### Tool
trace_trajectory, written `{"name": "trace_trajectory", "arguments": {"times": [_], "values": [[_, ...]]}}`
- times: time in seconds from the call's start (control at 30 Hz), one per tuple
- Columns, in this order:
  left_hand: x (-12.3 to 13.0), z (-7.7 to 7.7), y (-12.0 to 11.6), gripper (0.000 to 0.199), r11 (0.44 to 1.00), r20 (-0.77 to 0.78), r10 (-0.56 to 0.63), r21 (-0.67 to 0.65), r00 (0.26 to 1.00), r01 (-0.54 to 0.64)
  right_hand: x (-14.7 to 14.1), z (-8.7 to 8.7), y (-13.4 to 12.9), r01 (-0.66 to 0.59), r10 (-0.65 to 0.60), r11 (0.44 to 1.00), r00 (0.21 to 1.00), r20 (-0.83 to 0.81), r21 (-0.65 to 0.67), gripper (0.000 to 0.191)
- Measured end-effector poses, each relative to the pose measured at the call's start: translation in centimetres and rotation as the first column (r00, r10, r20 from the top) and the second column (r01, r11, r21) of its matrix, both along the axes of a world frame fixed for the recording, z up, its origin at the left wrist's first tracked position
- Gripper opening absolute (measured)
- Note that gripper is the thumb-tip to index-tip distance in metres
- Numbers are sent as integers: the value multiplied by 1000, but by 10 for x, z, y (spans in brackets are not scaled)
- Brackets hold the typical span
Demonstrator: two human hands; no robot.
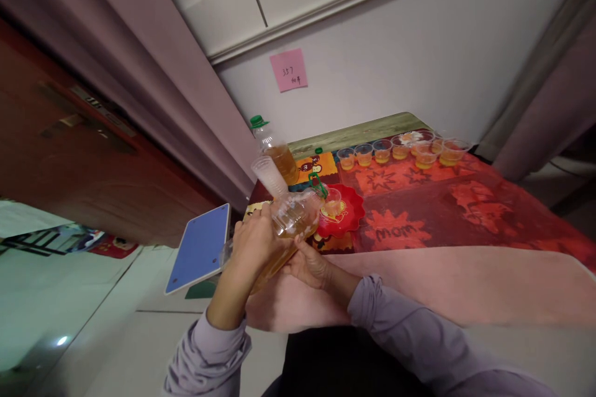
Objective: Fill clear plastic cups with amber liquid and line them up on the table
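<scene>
A large clear plastic bottle (297,214) of amber liquid lies tilted in both hands, its neck pointing to the right. My left hand (254,239) is wrapped over its upper side. From below, my right hand (308,265) grips the lower side. The bottle's mouth is at a clear plastic cup (332,201) on a red scalloped plate (351,214); whether they touch I cannot tell. A green ring handle (318,185) hangs around the bottle's neck. Behind the bottle leans a stack of clear cups (270,177).
A second bottle (282,158) with a green cap stands at the back left. Several cups of yellow liquid (382,152) line the table's far side. A loose green cap (318,151) lies near them. A blue-topped stool (200,248) is left of the table (419,279).
</scene>
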State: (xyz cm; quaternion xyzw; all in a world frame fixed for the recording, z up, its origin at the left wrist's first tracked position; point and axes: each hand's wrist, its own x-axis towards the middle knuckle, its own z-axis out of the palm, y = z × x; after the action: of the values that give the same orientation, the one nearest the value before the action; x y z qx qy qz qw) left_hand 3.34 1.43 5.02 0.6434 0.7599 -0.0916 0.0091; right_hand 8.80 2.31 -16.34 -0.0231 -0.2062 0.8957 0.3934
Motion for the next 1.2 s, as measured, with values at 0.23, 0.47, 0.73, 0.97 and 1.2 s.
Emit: {"name": "trace_trajectory", "arguments": {"times": [0.23,0.47,0.73,0.97,1.2], "values": [[-3,-4,1,76,1000,-13,-7,1,1000,7,-1,-4,1,9,-10,1000,1000,24,29,61],[-3,-5,4,75,1000,-36,8,-18,999,-9,-2,-4,1,12,-12,999,1000,26,36,63],[-3,-5,3,71,1000,-40,11,-15,999,-11,-4,-5,1,11,-11,1000,1000,-4,27,63],[-1,-4,3,71,1000,-31,4,-21,1000,-4,-3,-4,2,-6,6,1000,1000,10,25,67],[-1,-4,3,72,1000,-36,8,-14,999,-8,-1,-3,1,3,-3,1000,1000,3,20,61]]}}
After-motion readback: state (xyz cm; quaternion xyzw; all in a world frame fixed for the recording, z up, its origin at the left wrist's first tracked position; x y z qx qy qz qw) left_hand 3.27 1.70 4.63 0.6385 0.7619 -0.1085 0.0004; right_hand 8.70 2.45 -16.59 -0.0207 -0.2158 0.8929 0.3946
